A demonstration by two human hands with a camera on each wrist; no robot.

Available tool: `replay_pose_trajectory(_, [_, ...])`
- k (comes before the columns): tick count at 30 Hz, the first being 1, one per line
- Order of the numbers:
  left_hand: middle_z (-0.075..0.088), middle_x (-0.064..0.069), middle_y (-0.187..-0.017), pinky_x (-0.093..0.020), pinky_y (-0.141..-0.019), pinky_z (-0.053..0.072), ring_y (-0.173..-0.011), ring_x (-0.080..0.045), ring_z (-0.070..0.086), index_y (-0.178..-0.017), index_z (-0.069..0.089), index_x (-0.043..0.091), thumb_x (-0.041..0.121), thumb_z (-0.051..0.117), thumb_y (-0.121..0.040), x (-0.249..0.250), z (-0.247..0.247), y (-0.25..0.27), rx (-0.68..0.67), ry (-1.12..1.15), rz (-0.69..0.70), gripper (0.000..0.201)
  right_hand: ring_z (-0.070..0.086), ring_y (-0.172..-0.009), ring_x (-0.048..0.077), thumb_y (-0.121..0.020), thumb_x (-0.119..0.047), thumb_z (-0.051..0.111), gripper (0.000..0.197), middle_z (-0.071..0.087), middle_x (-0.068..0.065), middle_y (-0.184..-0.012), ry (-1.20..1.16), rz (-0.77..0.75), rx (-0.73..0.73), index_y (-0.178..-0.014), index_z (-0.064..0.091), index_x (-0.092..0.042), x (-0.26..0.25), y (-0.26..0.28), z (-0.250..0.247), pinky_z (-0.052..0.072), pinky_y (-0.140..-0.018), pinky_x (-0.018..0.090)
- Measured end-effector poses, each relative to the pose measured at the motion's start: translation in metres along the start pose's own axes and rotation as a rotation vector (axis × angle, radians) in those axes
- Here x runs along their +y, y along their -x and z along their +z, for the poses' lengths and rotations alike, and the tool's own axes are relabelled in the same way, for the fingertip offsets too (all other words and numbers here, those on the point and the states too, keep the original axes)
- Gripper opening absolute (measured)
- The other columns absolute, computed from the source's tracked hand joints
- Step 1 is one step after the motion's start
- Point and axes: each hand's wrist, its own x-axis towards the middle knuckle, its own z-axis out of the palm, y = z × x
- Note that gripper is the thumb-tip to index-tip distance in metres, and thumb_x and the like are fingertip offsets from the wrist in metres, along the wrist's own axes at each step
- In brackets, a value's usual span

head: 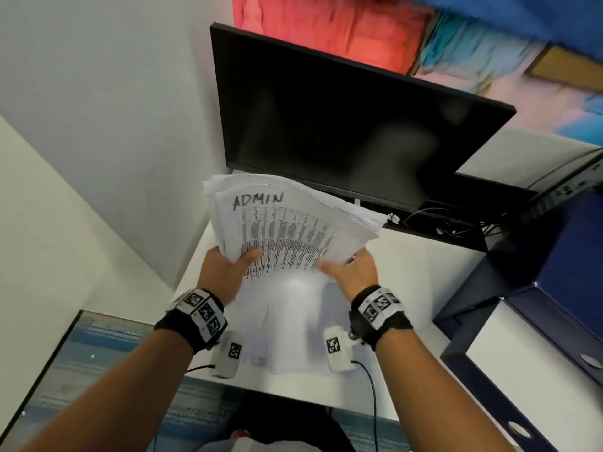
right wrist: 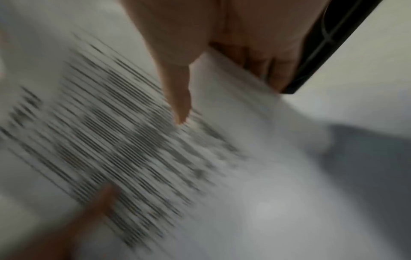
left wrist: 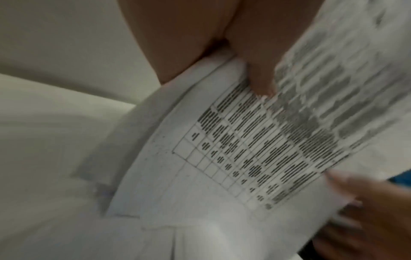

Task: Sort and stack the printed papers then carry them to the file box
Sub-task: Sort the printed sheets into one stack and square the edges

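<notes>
Left hand (head: 225, 272) gripping the papers' (head: 287, 223) near-left corner, thumb on top, papers held above the desk (head: 408, 288) before the monitor (head: 342, 125), right hand (head: 349, 272) pinching the near-right corner, thumb over the print, blue box (head: 561, 256) right of the monitor

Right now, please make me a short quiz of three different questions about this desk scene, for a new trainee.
1. True or false: both hands hold the stack of papers.
2. Which word is handwritten on the top sheet? A) ADMIN B) SALES C) LEGAL
3. Fill in: behind the stack stands a dark ____.

Key
1. True. The left hand and the right hand each grip the near edge, thumbs on top; the fingers below are mostly hidden.
2. A.
3. monitor, its screen off, on the white desk.
</notes>
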Motion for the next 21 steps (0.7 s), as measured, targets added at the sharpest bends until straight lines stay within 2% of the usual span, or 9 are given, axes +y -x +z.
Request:
replay_pose_trajectory(2, [0.067, 0.003, -0.083, -0.015, -0.058, 0.046, -0.074, -0.017, 0.064, -0.098, 0.066, 0.022, 0.027, 0.074, -0.086, -0.002, -0.002, -0.003, 0.080, -0.004, -0.013, 0.015, 0.057, -0.118, 0.027, -0.071, -0.026, 0.085, 0.064, 0.056, 0.003, -0.128, 0.350, 0.188, 0.039, -0.126, 0.053, -0.014, 0.042, -0.013, 0.004, 0.051, -0.093, 0.034])
replay_pose_trajectory(3, [0.066, 0.000, -0.081, -0.014, -0.055, 0.044, -0.072, -0.018, 0.062, -0.097, 0.065, 0.019, 0.027, 0.072, -0.088, 0.000, -0.006, -0.005, 0.111, -0.030, -0.004, 0.014, 0.049, -0.126, 0.031, -0.073, -0.031, 0.080, 0.071, 0.047, 0.004, -0.140, 0.505, 0.269, 0.058, -0.134, 0.048, -0.015, 0.059, -0.016, 0.004, 0.046, -0.100, 0.038])
replay_pose_trajectory(4, [0.063, -0.003, -0.076, -0.015, -0.051, 0.045, -0.067, -0.020, 0.059, -0.092, 0.064, 0.015, 0.028, 0.071, -0.089, 0.002, -0.012, -0.008, 0.131, -0.050, 0.005, 0.014, 0.044, -0.128, 0.033, -0.074, -0.035, 0.074, 0.073, 0.042, 0.005, -0.144, 0.620, 0.331, 0.072, -0.137, 0.044, -0.015, 0.072, -0.018, 0.004, 0.044, -0.102, 0.043])
replay_pose_trajectory(7, [0.053, -0.006, -0.062, -0.018, -0.037, 0.046, -0.053, -0.022, 0.051, -0.077, 0.057, 0.007, 0.027, 0.070, -0.089, 0.005, -0.029, -0.015, 0.144, -0.081, -0.015, 0.027, 0.043, -0.122, 0.034, -0.077, -0.033, 0.061, 0.060, 0.045, 0.007, -0.137, 0.754, 0.365, 0.079, -0.132, 0.046, -0.014, 0.089, -0.012, 0.007, 0.043, -0.099, 0.049])
replay_pose_trajectory(9, [0.053, -0.009, -0.062, -0.025, -0.042, 0.050, -0.053, -0.023, 0.051, -0.071, 0.053, 0.011, 0.026, 0.070, -0.089, 0.004, -0.039, -0.015, 0.167, -0.094, -0.037, 0.029, 0.042, -0.121, 0.033, -0.077, -0.034, 0.060, 0.059, 0.043, 0.006, -0.137, 0.803, 0.336, 0.108, -0.132, 0.048, -0.016, 0.091, -0.009, 0.011, 0.042, -0.099, 0.049])
replay_pose_trajectory(11, [0.053, -0.011, -0.063, -0.032, -0.050, 0.051, -0.055, -0.023, 0.051, -0.069, 0.051, 0.015, 0.027, 0.071, -0.088, 0.001, -0.047, -0.013, 0.205, -0.093, -0.052, 0.031, 0.039, -0.126, 0.032, -0.075, -0.043, 0.064, 0.069, 0.040, 0.005, -0.141, 0.834, 0.337, 0.106, -0.136, 0.044, -0.016, 0.091, -0.005, 0.016, 0.040, -0.101, 0.049])
replay_pose_trajectory(14, [0.053, -0.011, -0.063, -0.025, -0.051, 0.044, -0.053, -0.022, 0.051, -0.068, 0.049, 0.014, 0.029, 0.071, -0.088, 0.000, -0.055, -0.008, 0.233, -0.114, -0.041, 0.033, 0.036, -0.132, 0.032, -0.073, -0.055, 0.068, 0.093, 0.036, 0.008, -0.145, 0.841, 0.375, 0.040, -0.146, 0.028, -0.013, 0.091, -0.002, 0.026, 0.036, -0.106, 0.049])
replay_pose_trajectory(18, [0.054, -0.004, -0.063, -0.021, -0.054, 0.042, -0.056, -0.017, 0.052, -0.070, 0.049, 0.022, 0.030, 0.070, -0.089, 0.004, -0.060, -0.005, 0.234, -0.129, -0.034, 0.030, 0.038, -0.133, 0.033, -0.074, -0.045, 0.076, 0.101, 0.035, 0.011, -0.143, 0.787, 0.363, 0.031, -0.150, 0.019, -0.011, 0.091, -0.003, 0.035, 0.039, -0.107, 0.048])
replay_pose_trajectory(21, [0.058, 0.000, -0.068, -0.022, -0.057, 0.043, -0.062, -0.014, 0.057, -0.081, 0.057, 0.014, 0.035, 0.071, -0.088, 0.002, -0.065, -0.006, 0.255, -0.133, -0.040, 0.026, 0.044, -0.131, 0.035, -0.075, -0.039, 0.079, 0.102, 0.037, 0.013, -0.143, 0.674, 0.393, 0.048, -0.151, 0.019, -0.007, 0.092, -0.003, 0.042, 0.044, -0.105, 0.047])
